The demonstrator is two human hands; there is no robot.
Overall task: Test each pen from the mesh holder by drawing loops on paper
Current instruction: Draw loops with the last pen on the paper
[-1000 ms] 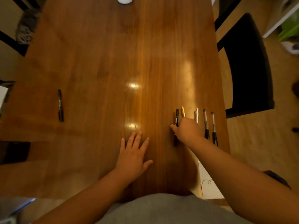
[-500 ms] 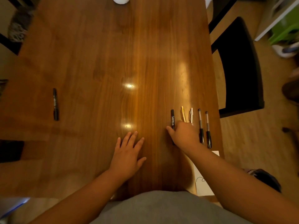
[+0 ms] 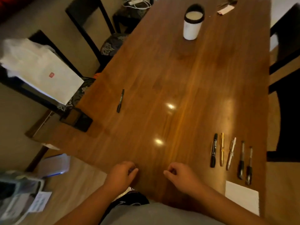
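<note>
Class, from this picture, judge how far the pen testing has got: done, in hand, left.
Done, apparently: five pens lie in a row near the paper. In hand: no pen visible; left hand and right hand rest curled. Left: perhaps the black marker lying apart.

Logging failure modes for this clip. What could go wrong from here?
1. The outermost pen lies close to the right edge of the table; a nudge might roll it off.
2. The lone black marker lies far from the row of five pens, so it could be skipped or tested twice.
3. The paper sits at the near right corner, just below that row; the right hand reaching for it may sweep pens out of order.
</note>
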